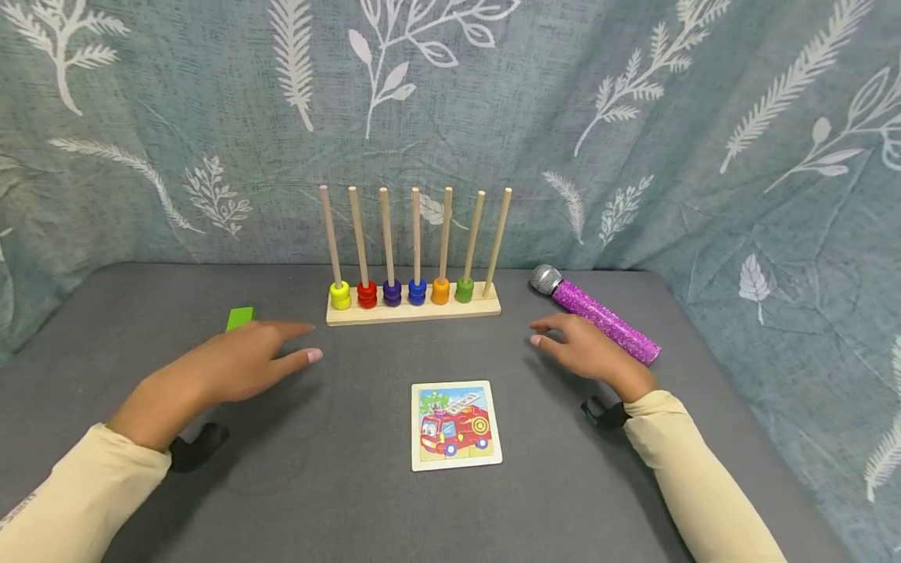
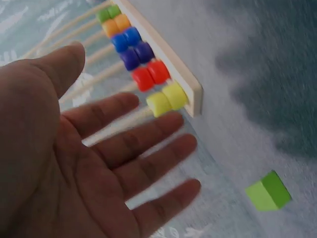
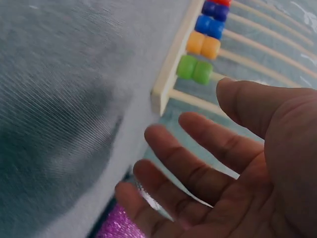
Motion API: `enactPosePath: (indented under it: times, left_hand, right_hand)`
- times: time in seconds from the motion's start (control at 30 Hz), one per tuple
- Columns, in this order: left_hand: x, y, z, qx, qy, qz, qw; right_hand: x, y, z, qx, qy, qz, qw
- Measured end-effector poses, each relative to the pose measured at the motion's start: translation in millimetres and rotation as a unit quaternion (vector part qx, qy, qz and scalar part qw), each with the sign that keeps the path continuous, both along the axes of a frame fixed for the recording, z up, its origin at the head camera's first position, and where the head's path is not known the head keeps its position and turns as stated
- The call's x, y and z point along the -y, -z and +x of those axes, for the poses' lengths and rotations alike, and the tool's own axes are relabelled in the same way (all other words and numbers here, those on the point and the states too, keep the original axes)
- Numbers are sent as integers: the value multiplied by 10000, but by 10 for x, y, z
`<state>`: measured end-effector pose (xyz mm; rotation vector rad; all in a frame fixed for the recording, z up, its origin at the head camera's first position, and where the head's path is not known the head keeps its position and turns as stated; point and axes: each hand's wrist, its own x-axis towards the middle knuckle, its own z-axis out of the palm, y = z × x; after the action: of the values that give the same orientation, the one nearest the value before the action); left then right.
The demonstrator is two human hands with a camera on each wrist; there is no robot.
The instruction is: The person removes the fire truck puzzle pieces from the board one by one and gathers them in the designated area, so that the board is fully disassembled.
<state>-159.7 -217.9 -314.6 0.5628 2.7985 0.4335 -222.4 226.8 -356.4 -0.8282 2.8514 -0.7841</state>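
Observation:
My left hand (image 1: 242, 361) hovers over the left side of the table, fingers loosely extended and holding nothing. Just behind it lies a green block (image 2: 270, 192), partly hidden by the hand in the head view. My right hand (image 1: 584, 348) is held over the right side, fingers relaxed, with nothing in them. Beside it rests a toy microphone (image 1: 605, 317) with a silver head and a glittery purple handle. Between and beyond the hands stands a wooden peg stand (image 1: 415, 313) with upright rods; coloured beads (image 1: 417, 292) sit low on all but the rightmost rod.
A square picture puzzle (image 1: 456, 426) of a red fire engine lies flat near the middle of the dark grey table (image 1: 352, 485). A green-grey cloth (image 1: 281, 156) with white leaf prints hangs behind the table and down its right side.

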Motion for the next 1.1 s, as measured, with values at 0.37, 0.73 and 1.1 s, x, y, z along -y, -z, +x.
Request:
enactPosePath:
  times: [0.37,0.73,1.1]
  left_hand:
    - [-255,92,220,-314,886,522,9942]
    - [-559,210,346,-622,1506,1093,9806]
    - [-836,363,472,-257,2075,1175,9708]
  right_hand:
    - [151,3,125,110,-361,-358,9986]
    - [319,8,308,553,-620,-858,9928]
    - [531,22,343,471,-1131,-883,9885]
